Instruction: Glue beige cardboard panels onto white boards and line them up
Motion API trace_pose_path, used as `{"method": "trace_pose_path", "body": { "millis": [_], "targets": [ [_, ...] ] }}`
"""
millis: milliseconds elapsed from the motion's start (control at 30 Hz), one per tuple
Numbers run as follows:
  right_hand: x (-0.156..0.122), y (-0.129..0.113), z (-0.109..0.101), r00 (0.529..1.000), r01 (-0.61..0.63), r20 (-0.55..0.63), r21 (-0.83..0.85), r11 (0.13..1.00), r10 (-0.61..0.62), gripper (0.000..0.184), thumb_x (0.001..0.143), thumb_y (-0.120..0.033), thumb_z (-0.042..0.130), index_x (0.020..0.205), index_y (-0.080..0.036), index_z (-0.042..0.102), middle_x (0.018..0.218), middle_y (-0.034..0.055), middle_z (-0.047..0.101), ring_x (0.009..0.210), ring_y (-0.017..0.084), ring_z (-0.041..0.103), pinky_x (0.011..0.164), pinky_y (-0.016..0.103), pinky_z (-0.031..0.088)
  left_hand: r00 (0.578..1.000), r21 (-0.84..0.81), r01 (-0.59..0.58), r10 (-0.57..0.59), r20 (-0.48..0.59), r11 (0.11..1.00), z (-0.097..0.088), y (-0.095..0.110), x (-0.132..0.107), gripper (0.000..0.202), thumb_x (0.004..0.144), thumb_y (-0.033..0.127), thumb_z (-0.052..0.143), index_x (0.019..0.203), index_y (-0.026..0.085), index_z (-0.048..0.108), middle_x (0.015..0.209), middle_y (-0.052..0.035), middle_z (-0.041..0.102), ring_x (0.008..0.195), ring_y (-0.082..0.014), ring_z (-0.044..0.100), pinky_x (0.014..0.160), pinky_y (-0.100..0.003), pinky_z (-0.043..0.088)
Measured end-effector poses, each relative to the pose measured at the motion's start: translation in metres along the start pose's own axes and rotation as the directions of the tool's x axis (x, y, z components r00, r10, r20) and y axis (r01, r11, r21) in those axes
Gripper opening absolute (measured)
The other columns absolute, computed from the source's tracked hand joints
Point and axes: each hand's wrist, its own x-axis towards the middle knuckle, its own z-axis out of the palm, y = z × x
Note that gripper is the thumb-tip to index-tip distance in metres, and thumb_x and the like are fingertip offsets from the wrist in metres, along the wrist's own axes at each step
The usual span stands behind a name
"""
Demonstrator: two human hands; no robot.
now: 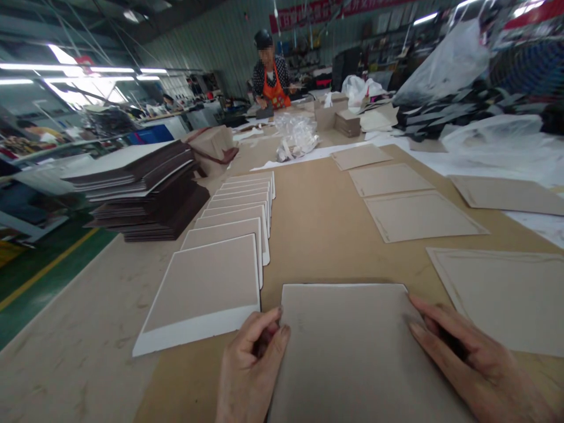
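head view: grey board (352, 346) lies flat at the near edge of the worktop (317, 223), just right of a lapped row of white-rimmed boards (207, 288). left hand (249, 364) has fingers curled, thumb and forefinger nipping the board's left edge; right hand (467, 364) is spread flat, fingertips pressing its right edge, gripping nothing. risk as i judge it: with only a light pinch on one side the board could skew or slide over the nearest white-rimmed board, or nudge the loose grey sheet (506, 294) near the right hand.
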Motion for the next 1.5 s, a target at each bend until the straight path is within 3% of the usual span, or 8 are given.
{"method": "trace_pose_path", "body": {
  "millis": [167, 333, 500, 633, 900, 1067, 1267, 1500],
  "targets": [
    [0.001, -0.003, 0.0, 1.0, 0.012, -0.002, 0.016, 1.0, -0.012, 0.047, 0.086, -0.054, 0.062, 0.126, -0.029, 0.07, 0.109, 0.0037, 0.072, 0.091, 0.021, 0.071, 0.062, 0.022, 0.059, 1.0, 0.023, -0.005, 0.006, -0.031, 1.0, 0.001, 0.006, -0.001, 0.029, 0.078, 0.043, 0.071, 0.099, 0.023, 0.077, 0.078, 0.0011, 0.064, 0.069, -0.0126, 0.061, 0.065, -0.021, 0.051],
    [0.001, -0.023, -0.005, 0.999, 0.048, 0.003, 0.015, 0.999, -0.048, 0.041, 0.088, -0.05, 0.061, 0.121, -0.028, 0.072, 0.099, 0.0029, 0.073, 0.082, 0.019, 0.071, 0.06, 0.022, 0.058, 0.999, 0.075, 0.016, -0.013, -0.039, 0.997, 0.0, 0.012, -0.001, 0.034, 0.076, 0.049, 0.073, 0.098, 0.022, 0.077, 0.077, 0.0001, 0.066, 0.071, -0.0141, 0.063, 0.067, -0.023, 0.053],
    [0.003, -0.047, -0.006, 0.991, 0.112, -0.081, 0.04, 0.993, -0.108, 0.034, 0.088, -0.042, 0.059, 0.111, -0.022, 0.074, 0.075, 0.0011, 0.068, 0.066, 0.016, 0.067, 0.055, 0.022, 0.055, 0.999, 0.159, 0.03, -0.025, -0.036, 0.987, -0.004, 0.007, 0.002, 0.041, 0.073, 0.055, 0.073, 0.097, 0.023, 0.078, 0.081, -0.0006, 0.07, 0.073, -0.0158, 0.066, 0.071, -0.025, 0.055],
    [0.006, -0.055, -0.007, 0.988, 0.138, -0.067, 0.013, 0.99, -0.136, 0.028, 0.089, -0.039, 0.057, 0.104, -0.02, 0.073, 0.067, -0.0017, 0.063, 0.059, 0.014, 0.063, 0.052, 0.022, 0.052, 1.0, 0.205, 0.012, -0.01, -0.011, 0.979, -0.006, 0.003, 0.004, 0.042, 0.072, 0.057, 0.072, 0.098, 0.025, 0.078, 0.081, -0.0006, 0.071, 0.072, -0.0164, 0.067, 0.072, -0.026, 0.056],
    [0.003, -0.052, -0.007, 0.981, 0.184, -0.051, -0.057, 0.981, -0.187, 0.026, 0.092, -0.034, 0.053, 0.108, -0.019, 0.068, 0.065, -0.0035, 0.06, 0.056, 0.012, 0.06, 0.05, 0.022, 0.051, 0.999, 0.254, 0.021, -0.012, -0.039, 0.967, -0.006, 0.004, 0.003, 0.044, 0.071, 0.059, 0.073, 0.096, 0.024, 0.078, 0.08, -0.0002, 0.07, 0.07, -0.0159, 0.066, 0.068, -0.025, 0.056],
    [0.003, -0.048, -0.003, 0.968, 0.241, -0.025, -0.19, 0.952, -0.25, 0.029, 0.095, -0.034, 0.049, 0.114, -0.018, 0.064, 0.082, 0.0022, 0.068, 0.067, 0.015, 0.066, 0.058, 0.026, 0.055, 1.0, 0.264, -0.011, 0.017, -0.02, 0.964, -0.005, 0.005, 0.004, 0.042, 0.072, 0.058, 0.072, 0.097, 0.024, 0.077, 0.079, 0.0001, 0.07, 0.069, -0.0154, 0.066, 0.067, -0.024, 0.056],
    [0.0, -0.046, 0.0, 0.944, 0.306, 0.025, -0.437, 0.846, -0.328, 0.036, 0.1, -0.032, 0.039, 0.121, -0.013, 0.062, 0.102, 0.0107, 0.069, 0.084, 0.023, 0.07, 0.072, 0.039, 0.059, 0.998, 0.253, -0.048, 0.055, -0.021, 0.966, -0.003, 0.006, 0.003, 0.039, 0.073, 0.054, 0.073, 0.097, 0.024, 0.077, 0.075, 0.0014, 0.067, 0.064, -0.014, 0.062, 0.066, -0.024, 0.054],
    [-0.004, -0.044, 0.0, 0.935, 0.323, 0.081, -0.597, 0.735, -0.345, 0.041, 0.101, -0.039, 0.037, 0.123, -0.018, 0.065, 0.089, 0.0068, 0.057, 0.069, 0.022, 0.064, 0.06, 0.041, 0.057, 0.991, 0.171, -0.115, 0.123, -0.042, 0.979, 0.004, 0.005, 0.003, 0.03, 0.075, 0.043, 0.071, 0.094, 0.022, 0.076, 0.071, 0.0026, 0.062, 0.061, -0.0123, 0.06, 0.059, -0.022, 0.05]
  ]
}}
